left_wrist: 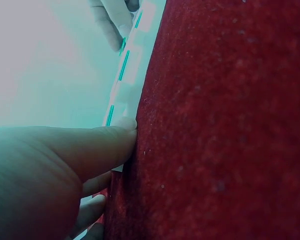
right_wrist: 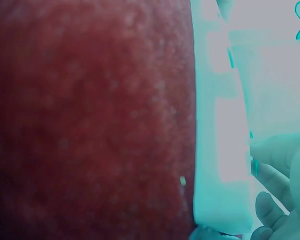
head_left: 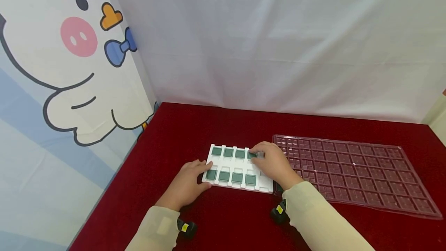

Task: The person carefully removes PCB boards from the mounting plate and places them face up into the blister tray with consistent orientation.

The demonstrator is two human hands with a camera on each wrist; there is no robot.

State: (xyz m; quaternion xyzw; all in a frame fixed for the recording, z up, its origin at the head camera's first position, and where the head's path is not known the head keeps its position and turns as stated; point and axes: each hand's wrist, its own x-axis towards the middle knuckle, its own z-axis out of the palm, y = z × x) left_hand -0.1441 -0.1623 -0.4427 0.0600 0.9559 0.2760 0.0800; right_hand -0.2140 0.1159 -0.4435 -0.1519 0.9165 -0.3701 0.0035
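Note:
A white slotted tray (head_left: 240,165) lies on the red cloth, with green square chip-like pieces in two rows of its slots. My left hand (head_left: 186,183) holds the tray's left end; in the left wrist view the thumb (left_wrist: 105,145) presses against the tray's long near side. Over the far row, my right hand (head_left: 273,162) pinches a green piece (head_left: 251,155) at the fourth slot from the left. That piece (right_wrist: 255,167) shows as a thin edge at the fingertips in the right wrist view. At the tray's right end, the near slot is bare white.
To the right lies a large clear plastic tray (head_left: 352,169) with many square compartments, its left edge beside the white tray. Part of a green piece (head_left: 279,189) shows there under my right wrist. A white curtain (head_left: 278,50) hangs behind the red-covered table (head_left: 237,220).

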